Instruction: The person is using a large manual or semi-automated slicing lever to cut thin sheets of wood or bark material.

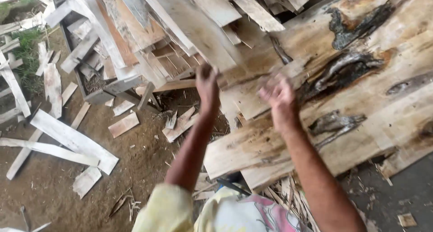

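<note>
Above the dirt floor, the left hand (207,85) closes on the lower edge of a pale, thin, weathered wooden board (198,29), whose long axis runs up and left from it. Right hand (280,98), blurred, fingers spread and holding nothing, hovers beside, over a broad stained plank (361,105).

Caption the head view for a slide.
Both hands, left hand and right hand, reach toward a stained wooden board above scattered offcuts.

Head view: left hand (207,85) and right hand (280,98) raised over a broad pale plank (361,101) with dark stains; grip unclear, blurred. Heaped offcuts (135,38) behind; loose boards (72,139) on dirt ground (144,160).
</note>
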